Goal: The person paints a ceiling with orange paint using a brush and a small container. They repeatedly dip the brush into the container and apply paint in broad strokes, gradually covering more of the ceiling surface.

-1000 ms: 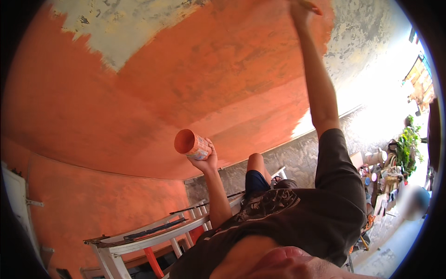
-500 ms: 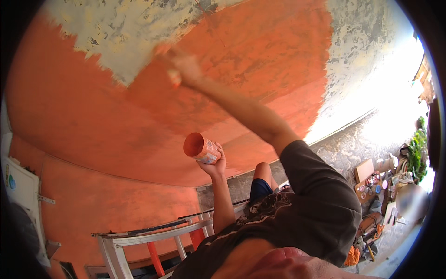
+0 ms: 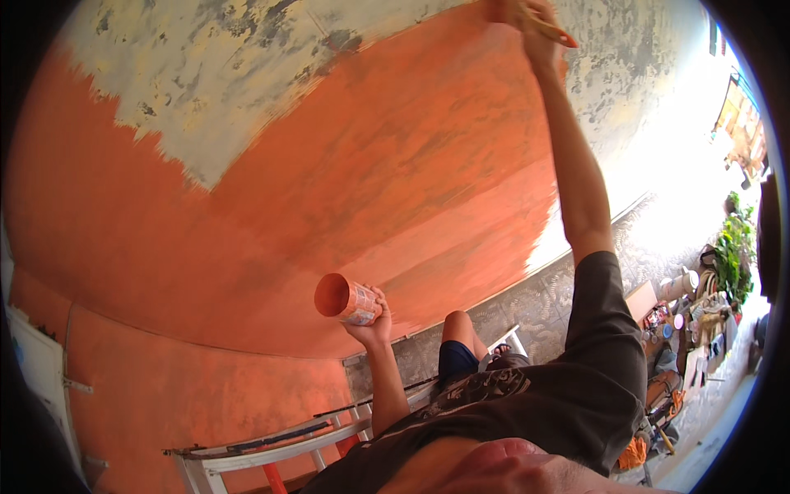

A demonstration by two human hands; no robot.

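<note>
My left hand (image 3: 374,328) is wrapped round an orange-smeared paint can (image 3: 334,295), held tilted with its open mouth toward the wall. Inside, the can is coated orange; how much paint it holds cannot be seen. High up, at the end of my outstretched arm, my right hand (image 3: 539,41) is closed on a paintbrush (image 3: 553,31). The brush's orange-tipped handle sticks out to the right, and its bristle end is blurred against the wall. Around it the wall (image 3: 387,156) is orange in the middle, with patchy grey and cream bare areas (image 3: 214,82) above and to the right.
A white ladder (image 3: 288,440) with red parts stands at the lower left, close to my body. At far left is a white panel (image 3: 41,370) with hinges. Tools, tubs and a white bucket (image 3: 679,284) crowd the floor at right, beside green plants (image 3: 735,247).
My right hand has swept the brush up and right along the top edge of the orange paint. My left hand and the can sit slightly lower and further left in view.
</note>
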